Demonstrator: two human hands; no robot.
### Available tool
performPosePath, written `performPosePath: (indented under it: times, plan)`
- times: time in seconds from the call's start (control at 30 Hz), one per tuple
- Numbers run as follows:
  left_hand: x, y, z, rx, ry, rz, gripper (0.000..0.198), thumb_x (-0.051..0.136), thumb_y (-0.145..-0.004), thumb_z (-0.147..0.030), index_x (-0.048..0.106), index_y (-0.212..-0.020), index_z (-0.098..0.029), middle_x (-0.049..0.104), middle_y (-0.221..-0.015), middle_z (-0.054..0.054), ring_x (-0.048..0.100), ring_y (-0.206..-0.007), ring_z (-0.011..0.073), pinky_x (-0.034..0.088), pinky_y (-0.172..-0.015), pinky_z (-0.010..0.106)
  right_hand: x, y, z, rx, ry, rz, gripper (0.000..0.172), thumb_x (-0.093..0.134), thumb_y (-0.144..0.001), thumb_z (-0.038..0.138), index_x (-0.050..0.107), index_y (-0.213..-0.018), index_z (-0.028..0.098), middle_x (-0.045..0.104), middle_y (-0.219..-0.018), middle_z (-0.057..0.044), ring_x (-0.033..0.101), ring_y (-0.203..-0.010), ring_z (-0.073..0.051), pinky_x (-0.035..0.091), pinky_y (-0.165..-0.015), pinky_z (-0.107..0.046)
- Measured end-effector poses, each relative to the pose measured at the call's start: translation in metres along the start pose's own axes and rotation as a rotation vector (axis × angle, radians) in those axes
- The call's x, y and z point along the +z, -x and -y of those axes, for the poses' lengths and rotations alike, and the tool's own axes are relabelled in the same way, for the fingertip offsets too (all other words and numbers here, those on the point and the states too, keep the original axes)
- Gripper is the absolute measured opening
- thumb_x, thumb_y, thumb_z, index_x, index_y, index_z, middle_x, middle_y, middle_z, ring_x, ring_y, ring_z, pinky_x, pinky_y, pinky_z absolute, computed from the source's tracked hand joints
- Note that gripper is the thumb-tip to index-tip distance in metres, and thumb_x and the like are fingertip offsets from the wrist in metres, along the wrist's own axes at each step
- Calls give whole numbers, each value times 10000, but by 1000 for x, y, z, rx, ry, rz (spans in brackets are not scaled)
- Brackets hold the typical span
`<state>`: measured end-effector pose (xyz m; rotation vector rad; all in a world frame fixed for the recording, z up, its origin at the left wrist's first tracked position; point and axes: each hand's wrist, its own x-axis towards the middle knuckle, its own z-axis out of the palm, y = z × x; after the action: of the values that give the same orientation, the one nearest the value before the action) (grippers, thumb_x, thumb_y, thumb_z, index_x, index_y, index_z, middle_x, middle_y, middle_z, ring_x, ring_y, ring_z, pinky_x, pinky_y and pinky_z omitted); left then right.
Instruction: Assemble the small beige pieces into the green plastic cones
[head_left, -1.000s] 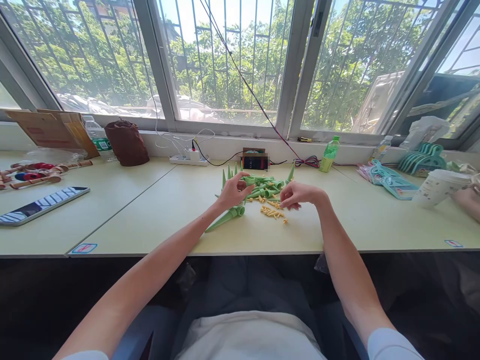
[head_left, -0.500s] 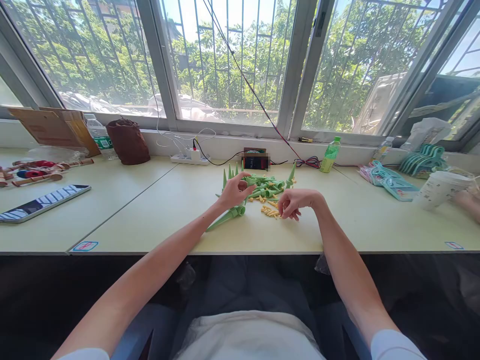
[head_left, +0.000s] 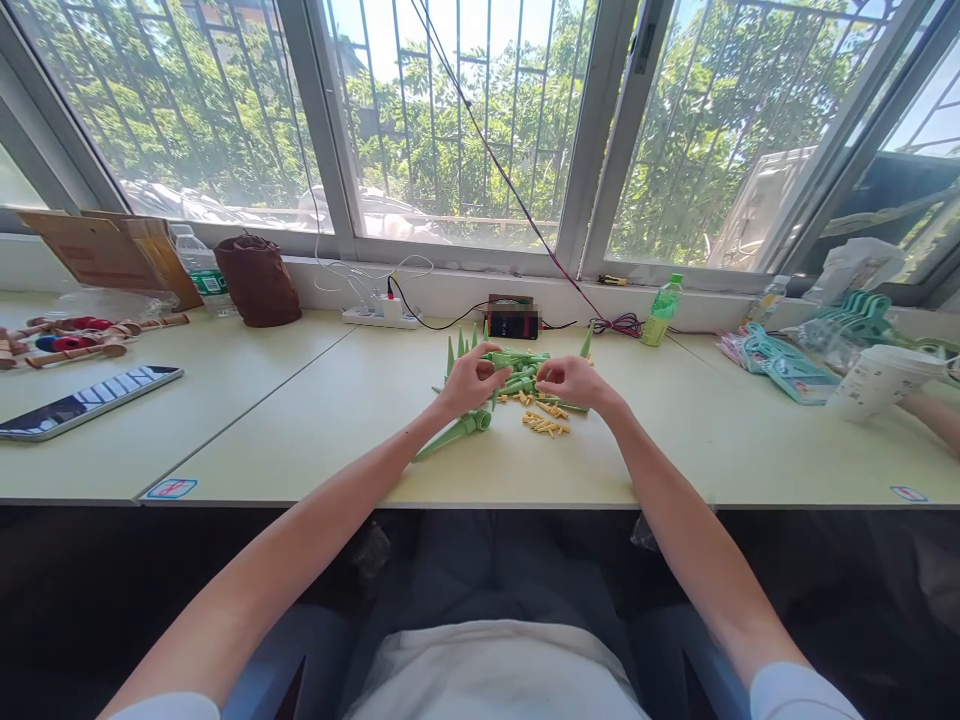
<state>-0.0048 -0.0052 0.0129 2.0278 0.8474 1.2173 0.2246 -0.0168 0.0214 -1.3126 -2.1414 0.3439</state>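
My left hand point(head_left: 469, 379) pinches a green plastic spike point(head_left: 501, 359) at its wide end, just above the pale yellow table point(head_left: 315, 420). A heap of green spikes point(head_left: 525, 375) lies behind it, and several stand upright. One more green spike point(head_left: 454, 436) lies on the table below my left hand. My right hand point(head_left: 574, 381) is closed in a pinch close to the held spike; what its fingers hold is too small to name. Small yellow pieces point(head_left: 546, 422) are scattered below my right hand.
At the back are a power strip point(head_left: 379, 317), a small black box point(head_left: 513, 317), a green bottle point(head_left: 661, 310) and a brown pouch point(head_left: 258, 280). To the left lie a striped flat board point(head_left: 86, 400) and wooden toys point(head_left: 71, 340). Teal hangers point(head_left: 780, 358), a paper cup point(head_left: 877, 380) and another person's arm point(head_left: 934, 412) are right.
My right hand rose from the yellow pieces and moved left and up toward the spike in my left hand. My left hand stayed put.
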Motion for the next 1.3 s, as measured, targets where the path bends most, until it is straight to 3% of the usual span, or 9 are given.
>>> performPosePath:
  times: [0.27,0.5,0.77,1.1,1.3]
  plan:
    - [1,0,-2,-49,98,28,470,645,-794,-482,530,-1149,-196,645,-632,-14,417,-388,59,329,-391,181,3,1,-3,-54,112,140,156,672,-699,298,743,-742,165,653,-681,-25,534,-649,-135,385,-619,-244]
    - [2,-1,0,-71,135,45,467,654,-783,-476,549,-1141,-195,642,-630,-10,385,-370,51,317,-372,185,5,1,3,-39,105,231,204,697,-722,372,773,-777,191,684,-805,-47,551,-743,-166,395,-664,-262]
    - [3,-1,1,-103,192,61,490,683,-759,-480,546,-1135,-197,639,-651,-11,388,-362,47,328,-353,186,12,0,6,-84,131,257,149,685,-759,312,751,-748,179,704,-815,-51,578,-761,-172,409,-709,-281]
    - [3,0,1,-127,244,116,446,689,-773,-431,594,-1125,-174,633,-700,4,455,-396,59,412,-377,209,23,-3,3,-92,187,150,99,667,-777,212,726,-714,163,708,-787,-55,594,-767,-175,420,-699,-269]
    - [2,-2,7,-149,327,120,469,677,-795,-430,436,-1135,-215,653,-711,-19,500,-420,75,428,-408,210,29,-4,-2,-66,161,5,117,657,-798,238,717,-732,163,699,-778,-50,579,-750,-171,421,-715,-288]
